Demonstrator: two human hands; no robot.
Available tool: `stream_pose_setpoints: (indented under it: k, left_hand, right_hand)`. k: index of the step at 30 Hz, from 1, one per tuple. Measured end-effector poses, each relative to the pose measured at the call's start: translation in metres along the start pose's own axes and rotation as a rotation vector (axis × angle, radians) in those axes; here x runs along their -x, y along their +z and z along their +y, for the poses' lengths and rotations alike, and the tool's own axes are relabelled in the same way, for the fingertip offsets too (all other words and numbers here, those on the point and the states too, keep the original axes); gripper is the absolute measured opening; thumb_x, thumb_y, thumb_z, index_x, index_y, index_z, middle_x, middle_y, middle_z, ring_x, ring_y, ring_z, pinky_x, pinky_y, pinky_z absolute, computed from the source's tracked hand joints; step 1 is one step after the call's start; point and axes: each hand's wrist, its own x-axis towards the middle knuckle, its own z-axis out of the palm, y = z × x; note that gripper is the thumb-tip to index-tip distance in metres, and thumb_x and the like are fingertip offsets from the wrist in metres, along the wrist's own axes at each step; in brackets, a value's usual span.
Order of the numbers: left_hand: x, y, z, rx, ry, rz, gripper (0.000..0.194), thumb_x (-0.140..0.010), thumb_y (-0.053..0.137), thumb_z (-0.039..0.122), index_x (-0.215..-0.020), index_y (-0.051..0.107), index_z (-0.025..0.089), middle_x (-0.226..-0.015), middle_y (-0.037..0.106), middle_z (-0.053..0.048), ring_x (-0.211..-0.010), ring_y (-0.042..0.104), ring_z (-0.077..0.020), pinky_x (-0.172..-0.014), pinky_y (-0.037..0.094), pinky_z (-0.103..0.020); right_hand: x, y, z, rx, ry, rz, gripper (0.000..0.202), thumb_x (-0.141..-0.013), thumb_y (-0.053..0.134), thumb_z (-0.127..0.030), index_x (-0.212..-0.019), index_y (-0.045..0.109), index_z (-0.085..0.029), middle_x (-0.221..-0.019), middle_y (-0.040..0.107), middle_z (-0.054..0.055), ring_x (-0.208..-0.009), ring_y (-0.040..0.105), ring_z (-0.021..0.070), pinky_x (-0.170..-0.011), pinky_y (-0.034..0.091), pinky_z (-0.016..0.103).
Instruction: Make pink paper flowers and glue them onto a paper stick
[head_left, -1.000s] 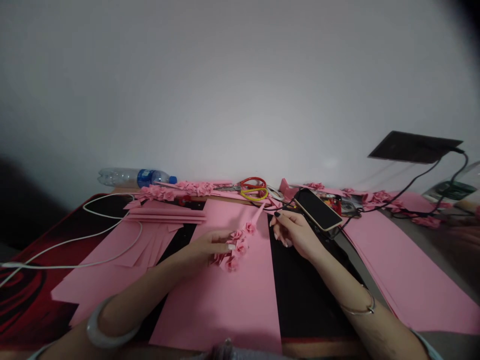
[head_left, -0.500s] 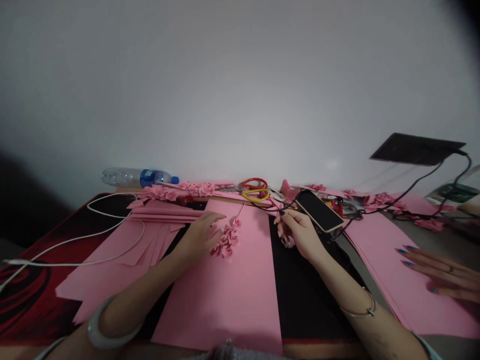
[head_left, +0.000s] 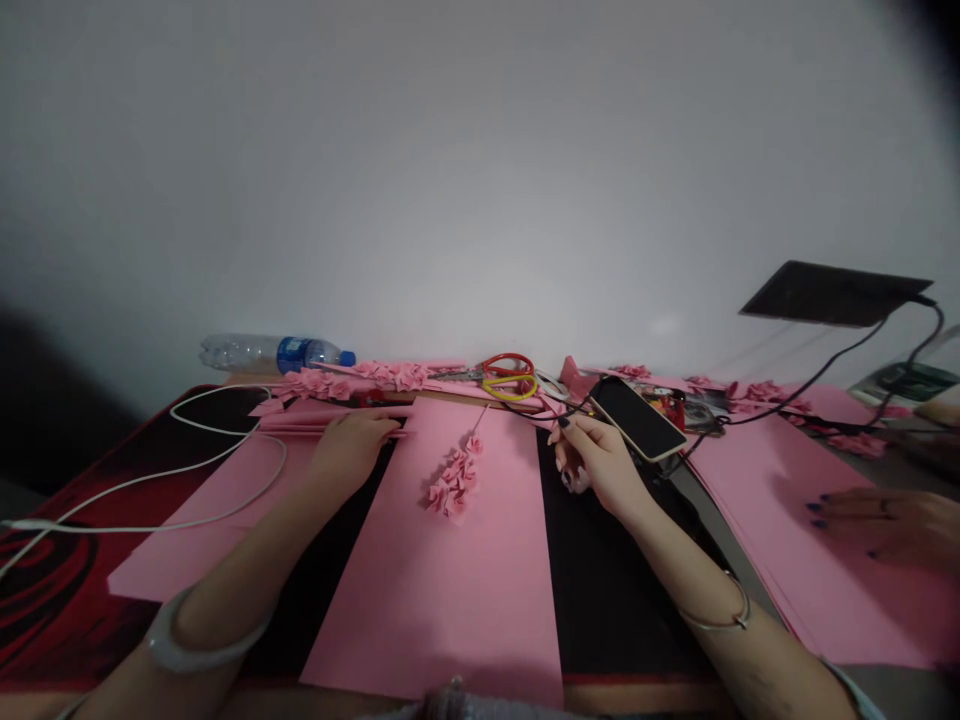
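On the left side, the left hand (head_left: 352,447) is over the folded pink strips (head_left: 289,424), with fingers bent down at their right end; whether they grip, I cannot tell. To the right of these fingers, the paper flower spray (head_left: 455,482) lies on a pink sheet (head_left: 450,620), between both hands and apart from them. Then the right hand (head_left: 595,458) is curled narrowly near the phone (head_left: 637,420); whether it holds something small, I cannot tell.
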Motion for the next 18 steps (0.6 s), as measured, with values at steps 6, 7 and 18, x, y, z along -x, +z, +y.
stream_pose_setpoints:
  k: [6,7,18]
  left_hand:
    - [-0.004,-0.002,0.010,-0.073,0.174,0.058,0.034,-0.098,0.035,0.021,-0.115,0.065,0.015,-0.115,0.066,-0.013,-0.105,0.061,-0.0253,-0.091,0.047,-0.039]
    - [-0.003,-0.002,0.012,-0.050,0.200,0.088,0.033,-0.098,0.035,0.022,-0.115,0.063,0.016,-0.118,0.065,-0.012,-0.108,0.060,-0.0248,-0.092,0.047,-0.038]
    - [-0.006,-0.006,0.014,0.102,0.203,0.455,0.026,-0.095,0.042,0.031,-0.110,0.062,0.024,-0.105,0.072,-0.007,-0.095,0.069,-0.0236,-0.081,0.054,-0.037]
  right_hand:
    - [0.001,0.010,-0.002,0.476,-0.179,-0.083,0.022,-0.091,0.045,-0.025,-0.076,0.058,-0.017,-0.057,0.058,-0.002,-0.044,0.049,0.0100,-0.046,0.037,0.021]
    - [-0.001,0.014,-0.003,0.589,-0.230,-0.118,0.018,-0.089,0.046,-0.018,-0.079,0.060,-0.017,-0.061,0.061,-0.001,-0.049,0.052,0.0110,-0.051,0.040,0.022]
    - [-0.051,0.049,-0.019,1.160,-0.526,-0.467,0.043,-0.079,0.049,0.004,-0.118,0.057,-0.011,-0.123,0.062,0.017,-0.117,0.056,0.0256,-0.095,0.044,0.037]
